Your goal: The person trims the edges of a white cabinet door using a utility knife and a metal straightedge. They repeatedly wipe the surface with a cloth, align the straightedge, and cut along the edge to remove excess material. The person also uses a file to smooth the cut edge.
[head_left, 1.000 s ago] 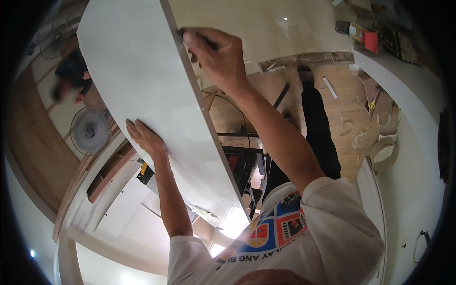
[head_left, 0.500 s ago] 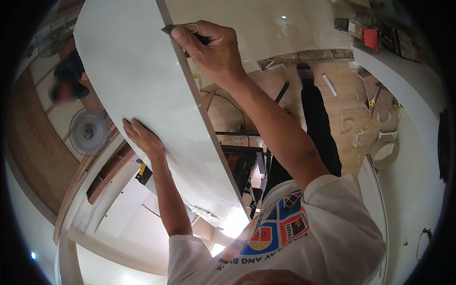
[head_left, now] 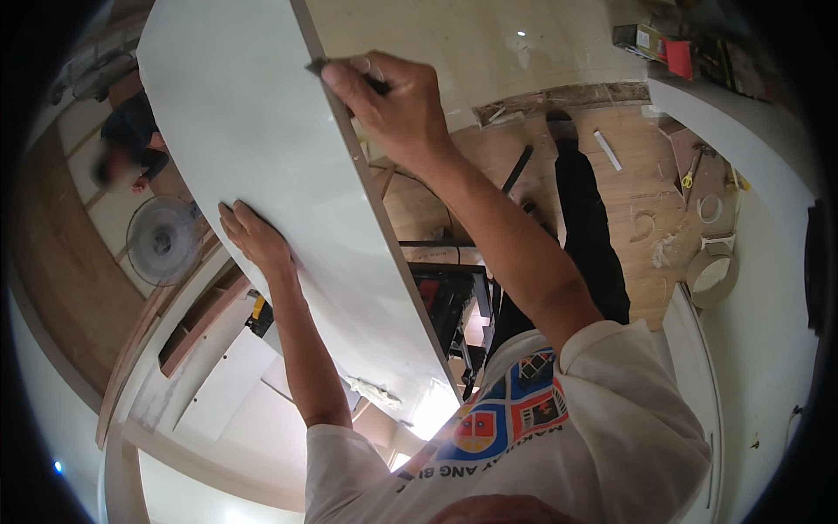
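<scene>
A long white board [head_left: 240,113] stretches diagonally beneath my arms, with a narrow edge facing right. My left hand [head_left: 256,234] lies on the white surface with its fingers stretched out. My right hand [head_left: 388,105] is closed on a small dark flat tool [head_left: 314,67] at the board's right edge, near the top. A thin pale loop shows above those fingers. Under the board's lower right side is a black machine or stand [head_left: 449,306], partly hidden.
Another person [head_left: 127,144], in dark clothing, is at the left, near a fan [head_left: 161,236]. On the wood floor [head_left: 646,201] lie offcuts, yellow-handled scissors [head_left: 688,179] and tape rolls [head_left: 709,275]. Boxes [head_left: 678,59] sit on a ledge at upper right.
My right hand moved a little up along the board's edge, then back down with the dark tool. My left hand has crept slightly up and leftward on the board.
</scene>
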Demonstrator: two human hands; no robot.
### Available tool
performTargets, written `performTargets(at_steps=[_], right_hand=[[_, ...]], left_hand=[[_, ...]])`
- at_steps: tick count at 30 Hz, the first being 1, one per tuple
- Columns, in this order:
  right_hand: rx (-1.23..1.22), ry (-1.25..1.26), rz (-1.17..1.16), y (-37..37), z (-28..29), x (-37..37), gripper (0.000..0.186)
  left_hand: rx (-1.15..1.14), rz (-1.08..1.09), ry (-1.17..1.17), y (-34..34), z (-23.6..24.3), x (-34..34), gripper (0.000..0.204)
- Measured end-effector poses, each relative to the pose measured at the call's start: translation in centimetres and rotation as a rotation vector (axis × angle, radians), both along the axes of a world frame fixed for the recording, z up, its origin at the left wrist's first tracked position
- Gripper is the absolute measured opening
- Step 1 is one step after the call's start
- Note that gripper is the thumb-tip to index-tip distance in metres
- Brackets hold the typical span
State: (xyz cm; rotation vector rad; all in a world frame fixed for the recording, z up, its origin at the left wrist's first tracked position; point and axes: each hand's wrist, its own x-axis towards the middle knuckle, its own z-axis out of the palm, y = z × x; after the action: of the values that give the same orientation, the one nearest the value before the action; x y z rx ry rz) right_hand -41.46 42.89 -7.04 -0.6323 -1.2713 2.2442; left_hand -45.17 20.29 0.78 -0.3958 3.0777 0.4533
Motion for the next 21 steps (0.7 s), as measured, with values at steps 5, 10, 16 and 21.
performTargets(at_steps=[5, 10, 16, 21], right_hand=[[-0.067, 0.023, 0.015, -1.5, -0.2, 2.1, 0.030], [-0.034, 0.014, 0.041, -1.6, 0.0, 2.9, 0.027], [-0.011, 0.002, 0.034, -2.6, 0.4, 4.9, 0.023], [-0.045, 0.017, 0.028, -3.1, 0.4, 5.6, 0.024]], left_hand=[[-0.044, -0.032, -0.004, 0.3, 0.1, -0.2, 0.075], [-0.020, -0.031, 0.016, -1.1, -0.4, -0.7, 0.076], [-0.031, -0.039, 0.021, -0.5, -0.3, -0.8, 0.076], [-0.001, -0.039, 0.032, -0.5, -0.6, -1.1, 0.075]])
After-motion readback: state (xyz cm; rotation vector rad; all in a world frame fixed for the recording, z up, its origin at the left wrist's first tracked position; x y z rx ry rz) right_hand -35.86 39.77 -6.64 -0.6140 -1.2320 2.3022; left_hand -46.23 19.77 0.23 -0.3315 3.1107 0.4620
